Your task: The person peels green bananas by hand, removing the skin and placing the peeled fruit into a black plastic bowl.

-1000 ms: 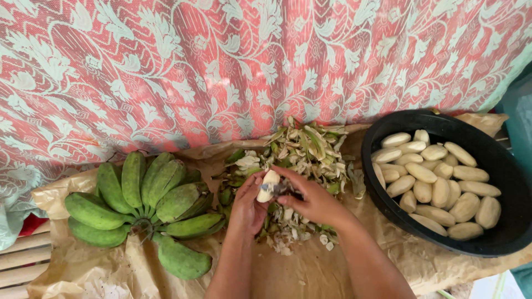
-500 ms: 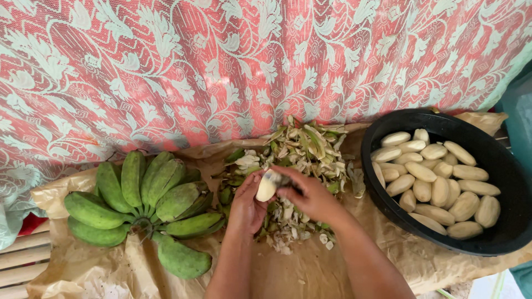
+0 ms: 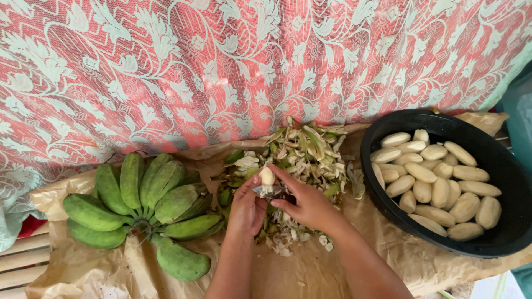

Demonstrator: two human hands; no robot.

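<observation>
My left hand [image 3: 246,207] grips a partly peeled pale banana [image 3: 267,176], its tip pointing up. My right hand [image 3: 307,202] holds a small knife [image 3: 267,191] with the blade laid against the banana just below its tip. Both hands work above a heap of green and pale banana peels [image 3: 302,152] on brown paper [image 3: 310,268]. To the left lies a bunch of green unpeeled bananas [image 3: 147,205]. On the right a black round basin [image 3: 499,238] holds several peeled bananas [image 3: 435,182].
A red and white floral lace cloth [image 3: 233,66] hangs behind the work spot. White wooden slats [image 3: 22,260] show under the paper at lower left. A teal surface [image 3: 518,105] stands at the far right edge.
The hands have shifted only slightly; the knife blade now lies across the banana just under its tip, and my left hand has turned the fruit a little.
</observation>
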